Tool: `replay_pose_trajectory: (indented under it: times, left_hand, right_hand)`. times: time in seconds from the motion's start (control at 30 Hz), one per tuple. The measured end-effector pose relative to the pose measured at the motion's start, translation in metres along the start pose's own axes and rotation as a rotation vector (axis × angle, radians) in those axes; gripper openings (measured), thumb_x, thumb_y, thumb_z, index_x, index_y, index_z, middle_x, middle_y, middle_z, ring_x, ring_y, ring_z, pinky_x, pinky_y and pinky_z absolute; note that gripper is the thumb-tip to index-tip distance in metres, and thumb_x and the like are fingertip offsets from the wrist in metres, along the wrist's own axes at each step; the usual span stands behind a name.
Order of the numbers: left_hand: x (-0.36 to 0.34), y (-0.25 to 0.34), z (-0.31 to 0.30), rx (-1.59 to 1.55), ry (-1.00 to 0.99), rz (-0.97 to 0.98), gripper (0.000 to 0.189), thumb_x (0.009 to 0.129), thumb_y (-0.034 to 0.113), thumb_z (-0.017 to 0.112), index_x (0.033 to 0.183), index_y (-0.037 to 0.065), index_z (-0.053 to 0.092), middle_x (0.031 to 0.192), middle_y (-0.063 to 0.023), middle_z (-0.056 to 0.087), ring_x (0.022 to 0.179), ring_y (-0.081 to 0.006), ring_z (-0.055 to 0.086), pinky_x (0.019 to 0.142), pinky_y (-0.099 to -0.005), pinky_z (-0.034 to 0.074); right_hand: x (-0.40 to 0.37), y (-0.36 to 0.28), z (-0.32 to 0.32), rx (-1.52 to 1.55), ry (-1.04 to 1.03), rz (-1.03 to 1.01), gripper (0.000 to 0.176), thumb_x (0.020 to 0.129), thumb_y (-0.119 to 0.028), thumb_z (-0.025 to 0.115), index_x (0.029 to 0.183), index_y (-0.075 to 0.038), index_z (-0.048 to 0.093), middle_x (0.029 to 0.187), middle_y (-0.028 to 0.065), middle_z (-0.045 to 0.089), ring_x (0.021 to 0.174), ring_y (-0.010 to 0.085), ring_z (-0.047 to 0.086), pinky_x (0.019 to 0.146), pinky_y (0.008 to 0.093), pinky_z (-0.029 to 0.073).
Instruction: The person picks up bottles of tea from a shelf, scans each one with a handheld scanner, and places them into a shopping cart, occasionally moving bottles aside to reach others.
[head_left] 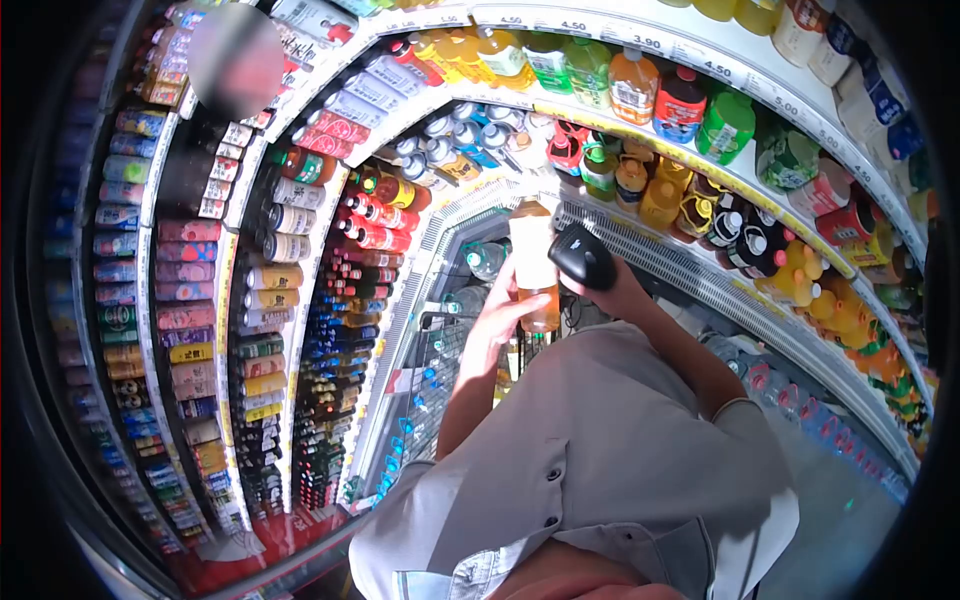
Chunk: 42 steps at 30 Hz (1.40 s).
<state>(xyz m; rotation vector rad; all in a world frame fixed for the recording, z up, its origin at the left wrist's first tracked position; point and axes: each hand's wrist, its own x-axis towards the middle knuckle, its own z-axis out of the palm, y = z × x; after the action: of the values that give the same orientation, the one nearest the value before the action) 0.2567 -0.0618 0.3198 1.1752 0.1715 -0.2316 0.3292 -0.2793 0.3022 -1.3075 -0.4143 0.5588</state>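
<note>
Near the middle of the head view, my left hand (pixel 502 305) is wrapped round the lower part of an upright bottle (pixel 537 312) of amber drink, whose label is washed out by glare. Just right of the bottle, my right hand (pixel 602 284) grips a black handheld device (pixel 582 256), its rounded head towards the bottle. The device and the bottle are close together; whether they touch is hard to tell. Most of my right fingers are hidden behind the device.
Curved shelves (pixel 690 52) of bottled drinks arch across the top and right, with cans and bottles on the left shelves. A wire cart (pixel 432 355) stands below my left hand. A blurred person (pixel 237 65) is at the upper left. Wrapped bottles (pixel 800 408) line the lower right.
</note>
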Motion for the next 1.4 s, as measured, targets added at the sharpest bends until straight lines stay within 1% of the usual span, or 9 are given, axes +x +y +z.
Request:
replay_pose_trajectory:
  times: [0.07,0.2,0.47,0.7,0.8,0.97,1.03,1.17,1.4]
  left_hand:
    - [0.014,0.012,0.027,0.078,0.022,0.025,0.079,0.076,-0.006,0.079,0.144,0.009,0.042,0.125,-0.0073,0.059,0.119,-0.0201,0.058,0.099,-0.0381,0.050]
    - [0.030,0.012,0.053,0.287,0.073,0.098,0.091,0.072,-0.005,0.085,0.148,0.009,0.037,0.133,-0.0083,0.053,0.124,-0.0201,0.054,0.101,-0.0379,0.049]
    - [0.043,-0.031,0.063,0.506,0.224,0.227,0.096,0.077,0.003,0.085,0.154,0.002,0.027,0.144,-0.0137,0.045,0.132,-0.0217,0.048,0.107,-0.0386,0.044]
    - [0.051,-0.021,0.091,0.300,0.312,0.215,0.090,0.081,0.000,0.079,0.155,0.005,0.029,0.146,-0.0103,0.047,0.134,-0.0206,0.046,0.111,-0.0393,0.039]
    - [0.050,-0.007,0.097,0.152,0.291,0.201,0.092,0.084,-0.003,0.074,0.159,0.006,0.022,0.150,-0.0129,0.043,0.140,-0.0227,0.041,0.114,-0.0412,0.036]
    - [0.049,-0.010,0.112,0.400,0.351,0.237,0.099,0.080,-0.006,0.076,0.158,0.007,0.017,0.145,-0.0153,0.046,0.133,-0.0246,0.049,0.108,-0.0402,0.044]
    - [0.051,-0.017,0.118,0.580,0.473,0.255,0.101,0.077,-0.008,0.079,0.157,0.006,0.018,0.141,-0.0152,0.048,0.128,-0.0240,0.053,0.105,-0.0396,0.048]
    - [0.054,-0.031,0.114,0.649,0.465,0.318,0.103,0.075,-0.007,0.081,0.156,0.006,0.019,0.140,-0.0159,0.048,0.128,-0.0245,0.052,0.105,-0.0401,0.048]
    - [0.062,-0.032,0.123,0.321,0.405,0.273,0.083,0.090,0.003,0.073,0.156,0.004,0.022,0.129,-0.0159,0.055,0.116,-0.0224,0.059,0.096,-0.0360,0.050]
  right_hand:
    - [-0.002,-0.002,-0.011,0.092,0.157,0.120,0.040,0.084,-0.015,0.081,0.119,-0.005,0.065,0.103,0.0026,0.070,0.092,0.0095,0.063,0.085,0.0281,0.052]
    - [0.009,0.026,-0.027,0.345,0.237,0.011,0.041,0.084,-0.015,0.081,0.120,-0.004,0.064,0.108,0.0041,0.070,0.099,0.0092,0.064,0.090,0.0290,0.051]
    - [0.024,0.001,-0.062,0.149,0.135,0.106,0.039,0.086,-0.012,0.079,0.121,-0.003,0.064,0.111,0.0064,0.071,0.101,0.0120,0.066,0.090,0.0311,0.053]
    - [0.044,0.007,-0.078,0.354,0.082,0.118,0.034,0.088,-0.009,0.076,0.120,-0.003,0.064,0.104,0.0049,0.069,0.091,0.0124,0.066,0.075,0.0303,0.057]
    - [0.049,0.015,-0.081,0.388,0.039,0.151,0.030,0.088,-0.008,0.076,0.116,-0.005,0.064,0.098,0.0006,0.066,0.088,0.0093,0.062,0.078,0.0274,0.053]
    - [0.054,0.019,-0.081,0.504,-0.032,0.141,0.026,0.088,-0.009,0.078,0.111,-0.008,0.066,0.097,-0.0032,0.063,0.090,0.0056,0.058,0.082,0.0241,0.048]
    - [0.053,0.026,-0.085,0.486,-0.036,0.157,0.028,0.088,-0.009,0.078,0.112,-0.008,0.065,0.100,-0.0033,0.063,0.092,0.0059,0.057,0.083,0.0247,0.048]
    - [0.051,0.027,-0.091,0.352,-0.049,0.124,0.027,0.088,-0.010,0.078,0.111,-0.008,0.065,0.099,-0.0036,0.062,0.093,0.0067,0.057,0.084,0.0255,0.048]
    - [0.043,0.013,-0.105,0.247,0.013,0.182,0.031,0.085,-0.010,0.079,0.113,-0.007,0.064,0.101,-0.0001,0.065,0.096,0.0097,0.060,0.087,0.0284,0.049]
